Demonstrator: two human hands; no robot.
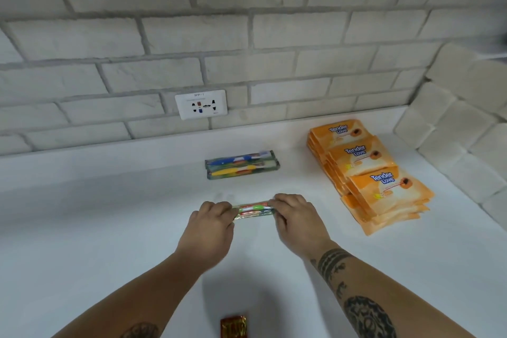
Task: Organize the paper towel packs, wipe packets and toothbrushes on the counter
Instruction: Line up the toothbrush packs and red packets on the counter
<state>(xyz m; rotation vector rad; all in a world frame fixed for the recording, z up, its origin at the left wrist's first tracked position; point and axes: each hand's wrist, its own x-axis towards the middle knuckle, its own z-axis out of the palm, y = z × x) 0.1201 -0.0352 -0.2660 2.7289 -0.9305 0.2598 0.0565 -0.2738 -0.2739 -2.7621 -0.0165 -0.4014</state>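
"Tender Love" can be read in blue lettering on each of the three top orange wipe packets. "9PP-1" is printed along the top of the white wall socket plate; the tiny line under it is too small to read. Print on the held toothbrush pack, the two toothbrush packs behind it and the red-gold packet can't be made out, tbh.

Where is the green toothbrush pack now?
Head view, centre: left hand and right hand hold the green toothbrush pack by its ends, left of the wipe packets.
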